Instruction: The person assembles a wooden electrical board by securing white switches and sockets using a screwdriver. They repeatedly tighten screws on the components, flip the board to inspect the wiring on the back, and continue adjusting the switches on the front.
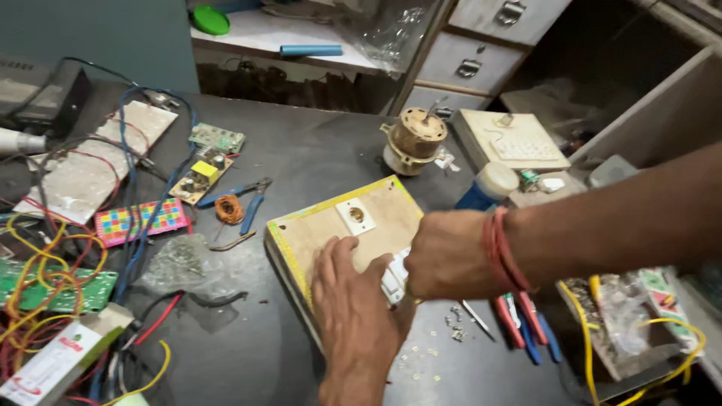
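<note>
Holding white switch [394, 280] w/ right hand [445, 256], left hand [353, 301] on board [331, 225], long axis upper-right

White part [393, 280] mostly hidden between both hands; wooden board's [331, 225] near corner under left hand [353, 308]

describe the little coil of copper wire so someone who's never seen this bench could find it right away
Start at the wooden board under both hands in the middle of the dark bench. Look just left of it, past the blue-handled pliers. The copper wire coil lies there, a small orange-brown ring; unlike the loose cables nearby it is wound tight.
</note>
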